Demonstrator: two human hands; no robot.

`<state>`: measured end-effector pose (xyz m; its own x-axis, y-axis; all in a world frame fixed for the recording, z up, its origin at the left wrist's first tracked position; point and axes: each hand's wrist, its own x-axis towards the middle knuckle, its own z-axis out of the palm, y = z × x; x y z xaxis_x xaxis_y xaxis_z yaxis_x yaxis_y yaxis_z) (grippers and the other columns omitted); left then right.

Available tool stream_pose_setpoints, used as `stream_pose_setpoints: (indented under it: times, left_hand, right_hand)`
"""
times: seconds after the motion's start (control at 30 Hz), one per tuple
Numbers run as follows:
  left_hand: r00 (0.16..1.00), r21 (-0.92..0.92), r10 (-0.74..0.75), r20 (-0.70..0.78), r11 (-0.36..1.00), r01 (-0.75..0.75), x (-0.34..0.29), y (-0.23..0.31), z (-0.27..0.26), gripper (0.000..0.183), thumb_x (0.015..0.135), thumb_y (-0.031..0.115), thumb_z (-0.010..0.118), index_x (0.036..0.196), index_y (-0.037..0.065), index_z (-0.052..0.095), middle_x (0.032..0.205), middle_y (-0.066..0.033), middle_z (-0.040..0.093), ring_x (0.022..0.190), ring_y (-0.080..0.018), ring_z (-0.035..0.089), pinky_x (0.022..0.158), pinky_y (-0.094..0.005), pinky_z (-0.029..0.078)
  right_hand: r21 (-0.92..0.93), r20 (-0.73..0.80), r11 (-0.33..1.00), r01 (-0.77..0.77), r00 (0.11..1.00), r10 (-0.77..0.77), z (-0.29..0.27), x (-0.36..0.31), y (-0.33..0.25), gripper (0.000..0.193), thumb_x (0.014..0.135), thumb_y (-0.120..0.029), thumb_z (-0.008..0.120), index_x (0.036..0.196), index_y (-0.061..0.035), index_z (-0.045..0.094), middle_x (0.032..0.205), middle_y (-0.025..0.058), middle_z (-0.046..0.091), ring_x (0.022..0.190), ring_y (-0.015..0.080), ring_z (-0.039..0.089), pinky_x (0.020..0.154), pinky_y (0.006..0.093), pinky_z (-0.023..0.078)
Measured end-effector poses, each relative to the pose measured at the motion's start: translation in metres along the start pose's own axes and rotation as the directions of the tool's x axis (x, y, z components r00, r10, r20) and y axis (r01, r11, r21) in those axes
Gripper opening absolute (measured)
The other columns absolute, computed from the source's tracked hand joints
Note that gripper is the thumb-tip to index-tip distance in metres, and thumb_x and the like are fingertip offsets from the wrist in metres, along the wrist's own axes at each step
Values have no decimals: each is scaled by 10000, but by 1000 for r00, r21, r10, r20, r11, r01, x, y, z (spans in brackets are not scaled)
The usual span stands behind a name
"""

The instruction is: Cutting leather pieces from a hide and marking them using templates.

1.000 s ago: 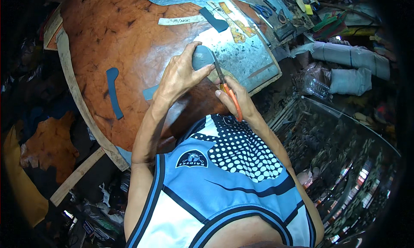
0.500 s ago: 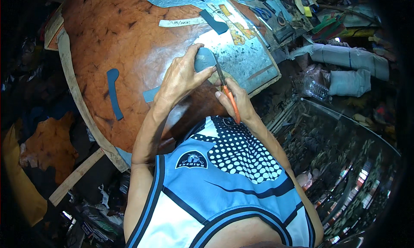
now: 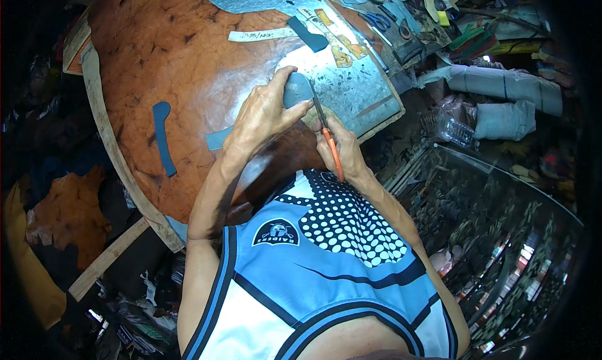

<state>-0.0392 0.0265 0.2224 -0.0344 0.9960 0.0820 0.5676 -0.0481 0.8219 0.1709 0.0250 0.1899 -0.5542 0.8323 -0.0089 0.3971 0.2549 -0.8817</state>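
Note:
Between the thumb and fingers of my left hand (image 3: 266,112) is a rounded blue-grey piece of sheet material (image 3: 296,89). My right hand (image 3: 346,148) is closed around the orange-handled scissors (image 3: 332,149). Their dark blades point away from me and lie along the piece's right edge. A brown leather hide (image 3: 169,59) spreads under and to the left of my hands. By my left wrist lies a short blue-grey strip (image 3: 217,139). Farther left rests a dark blue strip with a rounded end (image 3: 162,140). Some of my right fingers are hidden behind the scissors.
Beyond my hands, a dark angled piece (image 3: 308,35) overlaps a pale marked strip (image 3: 260,35) on the worktop. A metal sheet (image 3: 370,97) covers its right side. Blue-handled scissors (image 3: 379,20) and tape rolls lie at the far right. Wrapped bundles (image 3: 505,87) stand off the table's right.
The scissors have turned slightly, their handles shifting a little toward me and left. My right thumb sits closer to the handle. The left hand keeps its hold on the blue-grey piece.

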Motion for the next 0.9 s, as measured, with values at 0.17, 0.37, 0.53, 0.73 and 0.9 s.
stream_pose_setpoints:
  times: [0.17, 0.37, 0.53, 0.73, 0.9]
  left_hand:
    - [999, 0, -36, 24, 999, 36, 0, 1, 1, 626, 761, 287, 783, 1255, 0, 527, 841, -229, 686, 771, -327, 713, 675, -398, 558]
    - [999, 250, -12, -33, 968, 19, -6, 4, -2, 640, 773, 343, 767, 1230, -25, 510, 692, -229, 655, 652, -364, 686, 555, -428, 540]
    - [999, 222, -22, 24, 975, 16, -12, 4, -3, 647, 776, 358, 777, 1244, -27, 552, 728, -230, 657, 672, -319, 695, 600, -396, 535]
    - [997, 207, 72, 31, 975, -77, -17, 6, 3, 609, 790, 333, 770, 1237, -21, 557, 721, -212, 659, 646, -307, 690, 588, -376, 532]
    - [996, 193, 84, 38, 977, -90, -18, 7, 4, 603, 786, 323, 776, 1234, -17, 557, 734, -216, 665, 659, -310, 695, 597, -382, 536]
  right_hand:
    - [37, 12, 996, -76, 997, 75, 0, -3, -6, 189, 831, -36, 529, 1008, 10, 576, 766, 105, 591, 636, 154, 589, 586, 285, 467]
    - [29, -35, 999, -40, 999, 41, -1, -3, -1, 178, 825, -25, 570, 998, 9, 554, 718, 120, 580, 616, 188, 623, 569, 300, 490]
    - [36, -28, 994, -100, 994, 101, -2, -4, -3, 207, 837, -66, 604, 1021, 17, 561, 793, 153, 620, 693, 242, 654, 623, 341, 510]
    - [38, -31, 988, -150, 988, 151, -7, -2, -8, 253, 866, -148, 613, 1043, 23, 552, 863, 202, 630, 782, 329, 655, 685, 391, 510]
    - [28, -37, 995, -95, 995, 96, -8, -5, -7, 246, 871, -137, 590, 1051, 22, 538, 823, 195, 608, 741, 326, 644, 668, 397, 496]
